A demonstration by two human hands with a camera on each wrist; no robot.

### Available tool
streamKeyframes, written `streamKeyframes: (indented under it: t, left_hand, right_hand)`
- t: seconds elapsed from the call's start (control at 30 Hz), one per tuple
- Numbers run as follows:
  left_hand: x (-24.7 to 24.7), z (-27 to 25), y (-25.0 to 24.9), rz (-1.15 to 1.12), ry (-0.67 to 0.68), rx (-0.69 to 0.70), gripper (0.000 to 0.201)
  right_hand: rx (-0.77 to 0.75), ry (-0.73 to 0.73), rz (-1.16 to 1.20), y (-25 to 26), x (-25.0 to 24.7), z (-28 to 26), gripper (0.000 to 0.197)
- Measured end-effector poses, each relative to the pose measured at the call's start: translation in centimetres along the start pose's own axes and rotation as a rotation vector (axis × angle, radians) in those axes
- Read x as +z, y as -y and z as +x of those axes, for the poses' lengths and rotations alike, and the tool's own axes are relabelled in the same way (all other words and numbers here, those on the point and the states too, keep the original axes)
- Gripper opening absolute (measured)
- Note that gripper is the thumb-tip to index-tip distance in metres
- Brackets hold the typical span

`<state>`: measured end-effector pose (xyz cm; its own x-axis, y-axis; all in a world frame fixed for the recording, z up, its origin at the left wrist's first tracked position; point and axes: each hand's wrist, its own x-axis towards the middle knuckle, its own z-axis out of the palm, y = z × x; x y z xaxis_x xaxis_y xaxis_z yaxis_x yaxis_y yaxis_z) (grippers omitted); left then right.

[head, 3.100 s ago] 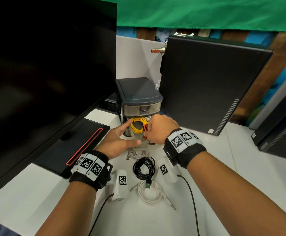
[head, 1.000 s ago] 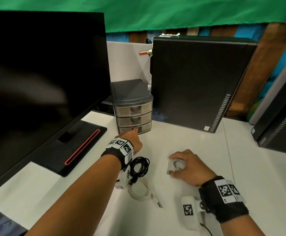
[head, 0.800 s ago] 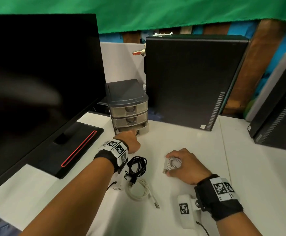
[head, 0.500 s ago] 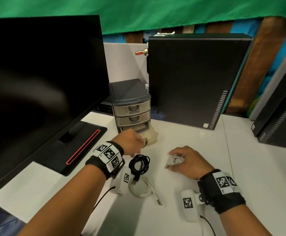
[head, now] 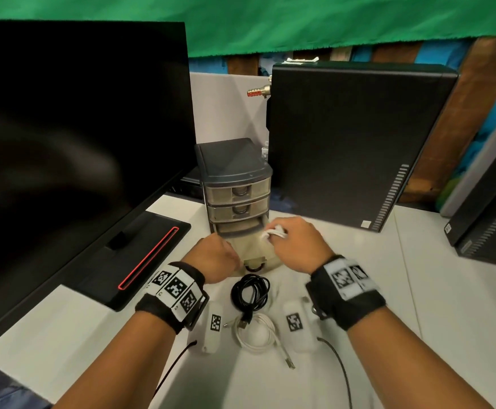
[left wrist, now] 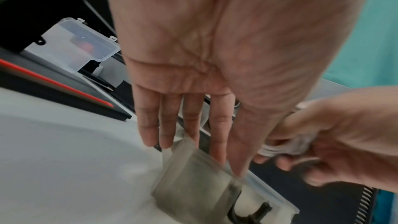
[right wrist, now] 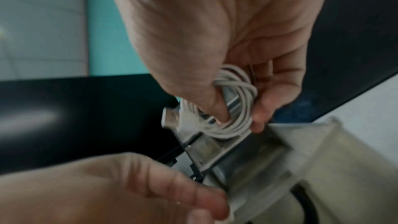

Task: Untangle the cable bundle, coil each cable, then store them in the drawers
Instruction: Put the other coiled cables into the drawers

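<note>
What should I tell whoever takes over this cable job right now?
Right hand grips a coiled white cable above the pulled-out bottom drawer.
Left hand, fingers straight, rests at that drawer's left edge.
Top and middle drawers of the drawer unit are shut.
Done: cables untangled and coiled.
Left: drop this coil in, then store the black coil and the other white coil lying on the table.

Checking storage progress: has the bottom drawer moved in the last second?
Yes. The bottom drawer has slid out from the drawer unit toward the black cable.
</note>
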<state>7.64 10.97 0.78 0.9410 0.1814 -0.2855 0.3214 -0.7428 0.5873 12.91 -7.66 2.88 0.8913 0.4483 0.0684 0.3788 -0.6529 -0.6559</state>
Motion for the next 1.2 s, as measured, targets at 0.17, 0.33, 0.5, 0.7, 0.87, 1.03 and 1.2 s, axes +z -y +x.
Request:
streamKeyframes:
  t: [0.17,0.33,0.5,0.7,0.87,1.03,1.2]
  left_hand:
    - [-0.2,-0.5,1.6,-0.141,-0.065,0.074,0.009]
    - [-1.3,-0.8,1.8,-0.129,-0.2,0.091,0.02]
    - [-1.6,0.6,-1.7,-0.032,-0.208,0.1,0.021]
    - [-0.7,3.4,-4.5,0.485,0.034,-0.019,0.034]
    - [-0.9,5.3,-4.1,0.492,-0.083,-0.058,0.024]
    - [-0.7,6.3,-4.2,0.38,-0.103,-0.092,0.033]
    - [-0.1,5.9,-3.9,0.373,-0.197,-0.05,0.04]
  right_hand:
    - [-0.022,0.198,-0.15,2.6,2.3,3.4,0.037]
    - [-0.08,0.137,0.037,-0.5,1.8,1.3,0.036]
    - [0.032,0.034,0.146,-5.4,1.7,-1.0,0.022]
    - [0.118,0.191,0.634,-7.5,2.1,-1.9,0.033]
    - [0.137,0.219,0.804,-8.3,2.3,-2.2,0.029]
    - [0.153,0.271,0.857,-9.0,1.8,-1.8,0.026]
    - [0.137,0.276,0.879,-9.0,1.9,-1.8,0.025]
